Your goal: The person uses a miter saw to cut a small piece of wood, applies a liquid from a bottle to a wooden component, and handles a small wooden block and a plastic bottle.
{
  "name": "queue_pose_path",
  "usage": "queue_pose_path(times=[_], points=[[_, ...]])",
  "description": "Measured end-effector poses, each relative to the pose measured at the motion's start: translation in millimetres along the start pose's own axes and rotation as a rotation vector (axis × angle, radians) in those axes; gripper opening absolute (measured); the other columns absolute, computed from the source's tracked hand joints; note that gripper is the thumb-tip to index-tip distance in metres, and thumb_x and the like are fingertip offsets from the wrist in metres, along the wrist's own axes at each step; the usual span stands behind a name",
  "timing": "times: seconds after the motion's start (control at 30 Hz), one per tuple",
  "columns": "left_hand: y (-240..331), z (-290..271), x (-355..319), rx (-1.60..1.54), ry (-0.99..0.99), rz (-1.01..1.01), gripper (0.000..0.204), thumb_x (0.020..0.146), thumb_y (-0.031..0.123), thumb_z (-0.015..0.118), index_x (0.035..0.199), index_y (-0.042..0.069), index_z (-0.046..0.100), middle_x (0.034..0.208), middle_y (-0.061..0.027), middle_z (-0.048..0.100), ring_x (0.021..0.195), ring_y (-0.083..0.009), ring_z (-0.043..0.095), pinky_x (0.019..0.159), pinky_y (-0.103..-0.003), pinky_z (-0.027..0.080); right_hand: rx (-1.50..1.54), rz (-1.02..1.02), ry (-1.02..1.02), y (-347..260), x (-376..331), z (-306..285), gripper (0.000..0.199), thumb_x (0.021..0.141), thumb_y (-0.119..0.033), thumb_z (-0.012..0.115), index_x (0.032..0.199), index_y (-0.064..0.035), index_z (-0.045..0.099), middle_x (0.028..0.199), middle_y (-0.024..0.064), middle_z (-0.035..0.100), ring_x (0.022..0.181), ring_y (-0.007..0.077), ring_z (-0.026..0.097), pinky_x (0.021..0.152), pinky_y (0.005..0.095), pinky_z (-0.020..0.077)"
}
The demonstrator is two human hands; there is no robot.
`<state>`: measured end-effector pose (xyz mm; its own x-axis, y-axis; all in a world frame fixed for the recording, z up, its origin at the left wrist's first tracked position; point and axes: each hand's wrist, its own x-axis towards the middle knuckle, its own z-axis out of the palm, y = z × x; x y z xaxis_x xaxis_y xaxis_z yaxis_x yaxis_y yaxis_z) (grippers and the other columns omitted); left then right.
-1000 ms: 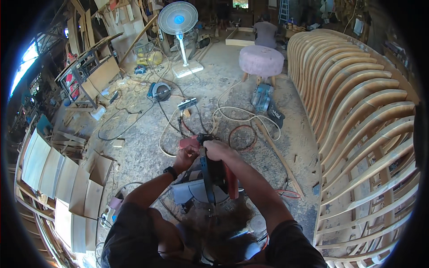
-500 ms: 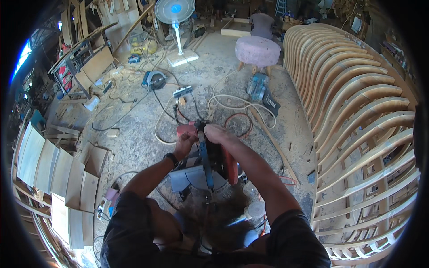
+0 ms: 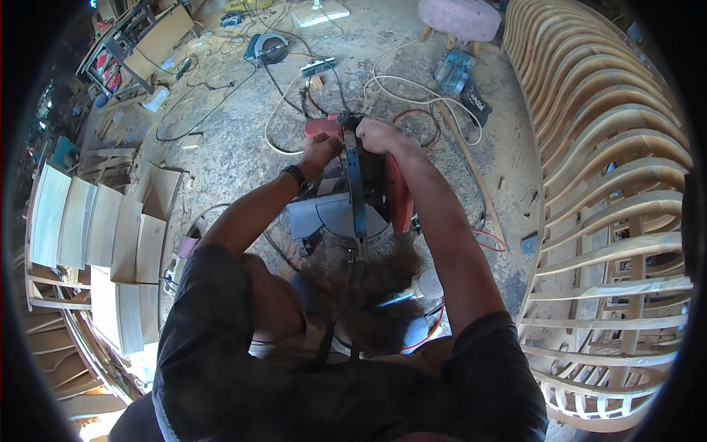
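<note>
A miter saw [image 3: 359, 193] with a red motor housing, a blue bar and a grey base stands on the floor before me. My left hand [image 3: 320, 155] is at the left of the blue bar, just below the red housing, its fingers curled closed. On the other side, my right hand [image 3: 379, 138] is closed in a fist against the black part at the saw's far end. What either set of fingers grips is hidden. The saw's red guard [image 3: 398, 195] lies under my right forearm.
Curved wooden ribs [image 3: 600, 140] fill the right side. Stacked pale boards [image 3: 74, 221] stand at left. Farther off are a circular saw [image 3: 269, 49], a teal power tool [image 3: 455, 71], a pink-topped stool [image 3: 460, 18] and a long wooden strip [image 3: 471, 162]. Cords cross the dusty floor.
My view has tilted down, so the saw and both hands sit higher in it, and the fan's head and the person at the back have left it. Both hands remain at the saw.
</note>
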<state>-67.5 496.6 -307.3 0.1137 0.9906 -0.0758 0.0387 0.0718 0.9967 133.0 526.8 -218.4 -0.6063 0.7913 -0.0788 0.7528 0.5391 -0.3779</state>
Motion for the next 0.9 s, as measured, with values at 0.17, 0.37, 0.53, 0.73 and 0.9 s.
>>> queue_pose_path(times=[0.17, 0.37, 0.53, 0.73, 0.9], points=[[-12.0, -0.4, 9.9, 0.094, 0.073, -0.027, 0.014, 0.087, 0.016, 0.057, 0.089, 0.002, 0.062, 0.083, -0.0081, 0.063, 0.079, -0.0182, 0.062, 0.074, -0.032, 0.049, 0.180, -0.148, 0.057, 10.1, -3.6, -3.5, 0.018, 0.077, -0.009, 0.053, 0.086, -0.0042, 0.068, 0.088, 0.0210, 0.066, 0.086, 0.0355, 0.065, 0.077, 0.0414, 0.0511], [-4.0, 2.6, 5.2, 1.010, -0.058, 0.486, 0.007, 0.083, 0.010, 0.064, 0.089, 0.006, 0.065, 0.088, -0.0174, 0.064, 0.083, -0.0284, 0.063, 0.071, -0.038, 0.050, 0.399, 0.081, 0.568, 27.7, -10.3, -2.4, 0.017, 0.084, -0.015, 0.055, 0.085, -0.0055, 0.068, 0.085, 0.0176, 0.067, 0.081, 0.0335, 0.066, 0.075, 0.0396, 0.0512], [0.1, -3.6, 4.4, 1.112, -0.070, 0.467, 0.006, 0.077, 0.000, 0.063, 0.082, 0.002, 0.060, 0.078, -0.0186, 0.059, 0.078, -0.0366, 0.060, 0.064, -0.044, 0.047, 0.480, 0.303, 0.709, 10.7, -66.0, -51.7, 0.019, 0.080, -0.022, 0.063, 0.083, -0.0035, 0.067, 0.077, 0.0222, 0.066, 0.079, 0.0393, 0.067, 0.074, 0.0453, 0.0530], [-12.6, -21.9, 14.2, 1.046, -0.239, 0.414, 0.002, 0.081, 0.003, 0.061, 0.082, 0.003, 0.059, 0.068, -0.0146, 0.058, 0.067, -0.0288, 0.059, 0.058, -0.040, 0.046, 0.102, 0.407, 0.641, 116.3, -144.7, -22.2, 0.020, 0.078, -0.022, 0.062, 0.089, -0.0053, 0.066, 0.085, 0.0230, 0.066, 0.084, 0.0427, 0.064, 0.076, 0.0483, 0.0515], [6.1, -12.1, 9.2, 1.086, -0.363, 0.419, 0.006, 0.084, -0.001, 0.055, 0.083, 0.003, 0.060, 0.071, -0.0124, 0.062, 0.064, -0.0264, 0.061, 0.059, -0.037, 0.047, 0.028, 0.558, 0.480, 198.9, -229.5, 67.3, 0.016, 0.079, -0.012, 0.056, 0.092, -0.0054, 0.062, 0.091, 0.0238, 0.066, 0.089, 0.0429, 0.064, 0.077, 0.0494, 0.0501]])
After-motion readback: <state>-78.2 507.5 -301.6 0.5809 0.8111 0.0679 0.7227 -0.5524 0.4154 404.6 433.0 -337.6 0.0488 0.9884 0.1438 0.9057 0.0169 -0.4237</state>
